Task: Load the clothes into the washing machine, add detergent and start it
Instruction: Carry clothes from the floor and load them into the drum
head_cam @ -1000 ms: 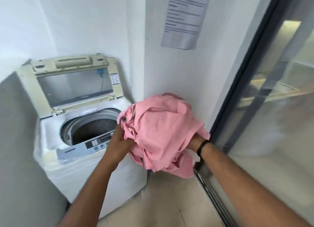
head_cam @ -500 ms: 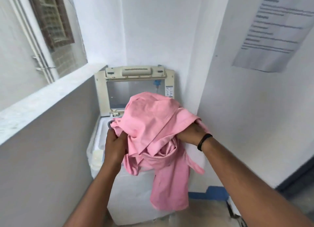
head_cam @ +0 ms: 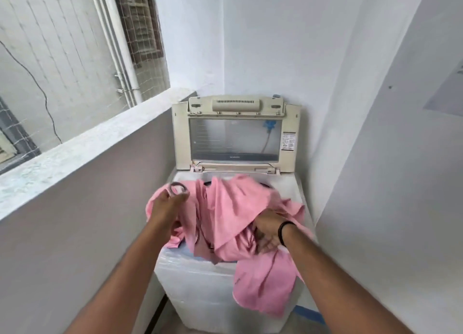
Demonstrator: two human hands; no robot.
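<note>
Item: pink garment, soft cloth, bunched. It lies spread over the top of the washing machine, across the drum opening, which it mostly hides. One long tail hangs down the front panel, below and toward the wearer from the right hand. A dark loop-like detail shows at the edge beyond the left fingertips; what it is cannot be told.

Left hand: at the garment's left edge, fingers curled into the cloth and gripping it. The bulk of the cloth lies to its right and slightly beyond.

Right hand: on the near right part of the garment, black wristband on the wrist. Motion blur hides whether its fingers hold a fold or only press on the cloth.

Key relation: the garment's long axis runs from the far side of the opening down to the hanging tail at the front. The right hand is the nearer to that tail; the drum lies beyond and beneath both hands. Judged step: loading, partway. The tail probably needs lifting in before the cloth will drop clear.

Surroundings: cream lid, propped upright beyond both hands. Parapet wall left of the left hand. White wall right of the right hand.
</note>
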